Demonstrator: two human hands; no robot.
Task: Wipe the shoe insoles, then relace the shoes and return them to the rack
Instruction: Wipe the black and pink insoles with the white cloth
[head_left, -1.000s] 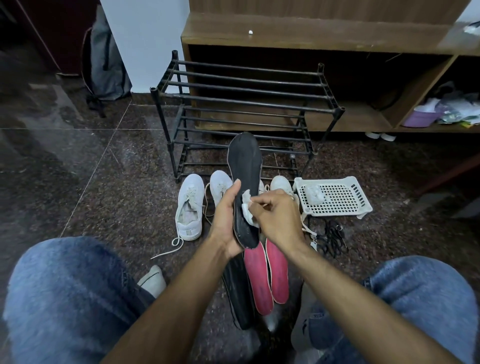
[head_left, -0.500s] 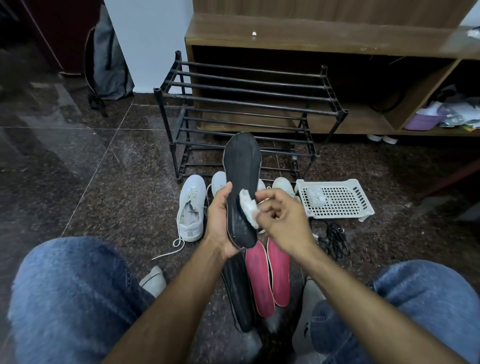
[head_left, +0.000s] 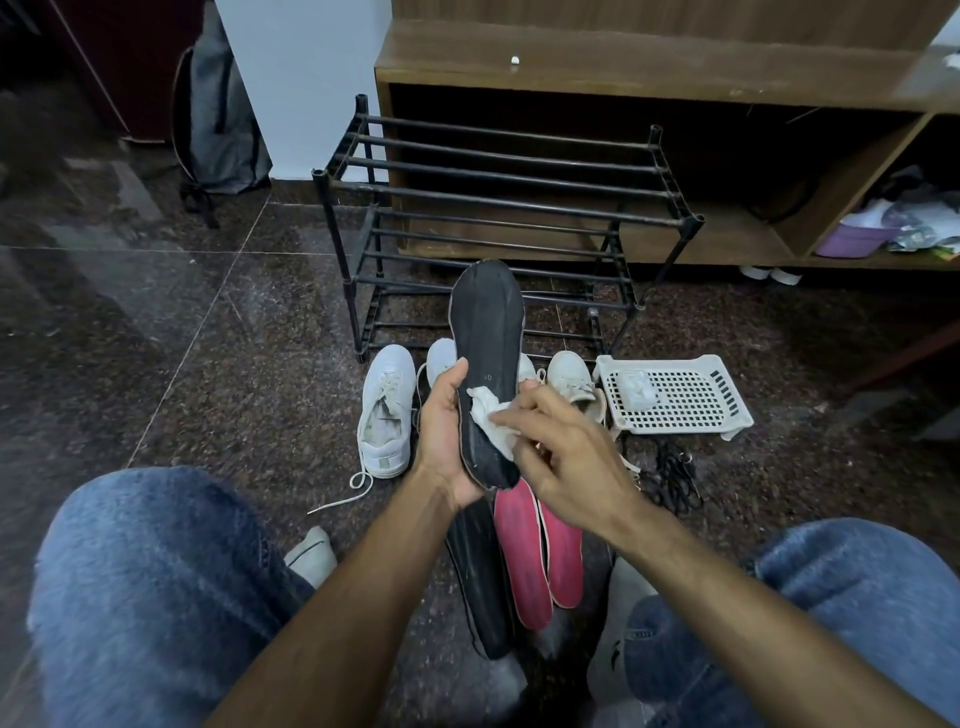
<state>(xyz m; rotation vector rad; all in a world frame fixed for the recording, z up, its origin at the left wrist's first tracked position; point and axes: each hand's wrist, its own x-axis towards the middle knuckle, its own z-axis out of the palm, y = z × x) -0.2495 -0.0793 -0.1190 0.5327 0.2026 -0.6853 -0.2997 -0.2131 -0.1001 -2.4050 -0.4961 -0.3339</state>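
Note:
My left hand (head_left: 442, 431) grips a black insole (head_left: 488, 332) by its lower half and holds it upright, toe end up. My right hand (head_left: 563, 449) pinches a crumpled white wipe (head_left: 491, 415) and presses it against the insole's lower middle. Below my hands, two pink insoles (head_left: 540, 556) and another black insole (head_left: 480, 582) lie on the floor. Several white sneakers stand in front of the rack; the leftmost white sneaker (head_left: 387, 410) has a loose lace, and the others are partly hidden behind the held insole.
A black metal shoe rack (head_left: 498, 197) stands against a wooden cabinet (head_left: 675, 78). A white perforated plastic tray (head_left: 675, 400) with a small packet sits at right, and black laces (head_left: 675, 478) lie beside it. My knees in blue jeans frame the bottom.
My right hand has slid the wipe down the insole toward its heel end. The left hand keeps the insole in the same upright hold.

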